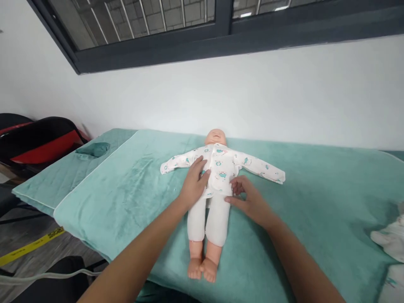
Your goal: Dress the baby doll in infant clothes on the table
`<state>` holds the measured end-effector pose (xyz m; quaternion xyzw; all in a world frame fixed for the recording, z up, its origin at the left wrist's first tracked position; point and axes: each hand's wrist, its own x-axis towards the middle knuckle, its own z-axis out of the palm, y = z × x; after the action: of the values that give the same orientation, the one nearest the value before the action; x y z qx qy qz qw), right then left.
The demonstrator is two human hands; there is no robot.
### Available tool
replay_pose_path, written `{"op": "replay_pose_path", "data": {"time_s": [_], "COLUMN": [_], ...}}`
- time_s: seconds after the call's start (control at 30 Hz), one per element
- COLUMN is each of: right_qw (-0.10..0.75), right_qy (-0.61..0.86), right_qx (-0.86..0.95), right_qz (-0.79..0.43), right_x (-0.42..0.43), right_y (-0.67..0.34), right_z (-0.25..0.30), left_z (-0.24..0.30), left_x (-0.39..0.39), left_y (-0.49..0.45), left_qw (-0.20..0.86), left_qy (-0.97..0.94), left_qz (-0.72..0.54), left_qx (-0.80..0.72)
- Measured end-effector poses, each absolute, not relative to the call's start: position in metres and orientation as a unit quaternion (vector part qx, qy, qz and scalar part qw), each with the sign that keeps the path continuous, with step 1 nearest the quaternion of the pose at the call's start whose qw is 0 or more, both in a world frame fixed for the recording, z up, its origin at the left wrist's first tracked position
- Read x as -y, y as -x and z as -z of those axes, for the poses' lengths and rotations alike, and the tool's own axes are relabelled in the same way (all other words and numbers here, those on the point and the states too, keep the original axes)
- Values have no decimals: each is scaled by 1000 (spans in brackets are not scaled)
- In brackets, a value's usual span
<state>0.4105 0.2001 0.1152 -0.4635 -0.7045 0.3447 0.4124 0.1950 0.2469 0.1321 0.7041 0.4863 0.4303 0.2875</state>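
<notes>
A baby doll (216,136) lies on its back, head toward the wall and bare feet toward me. It wears a white baby jacket (220,169) printed with small teal figures, its sleeves stretched out to both sides. The doll's legs are white down to the ankles. My left hand (195,182) rests on the left part of the jacket front, fingers extended. At the jacket's lower right edge is my right hand (244,193), its fingers bent and the thumb apart from them, with nothing visible held.
A teal cover (135,185) lies over the bed beneath the doll. Folded white printed clothes (393,237) sit at the right edge. Black-and-red chairs (47,143) stand at the left. The white wall (252,97) and a dark-framed window (158,46) rise behind.
</notes>
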Motion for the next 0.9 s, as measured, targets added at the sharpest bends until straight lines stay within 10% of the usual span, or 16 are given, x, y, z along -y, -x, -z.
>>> {"op": "replay_pose_path", "data": {"time_s": [0.23, 0.5, 0.9], "right_qw": [430, 360, 420], "right_qy": [540, 614, 684], "right_qx": [705, 684, 585], "right_qz": [-162, -159, -118], "right_x": [-170, -157, -166], "right_y": [-400, -393, -421], "right_z": [-91, -95, -83], "left_z": [-85, -96, -105], "left_x": [-198, -247, -316], "left_y": [-148, -96, -66], "left_qw": [350, 18, -15], "left_qy": [-630, -684, -761], "left_qz": [-492, -303, -157], "left_qx": [-489, -663, -629]}}
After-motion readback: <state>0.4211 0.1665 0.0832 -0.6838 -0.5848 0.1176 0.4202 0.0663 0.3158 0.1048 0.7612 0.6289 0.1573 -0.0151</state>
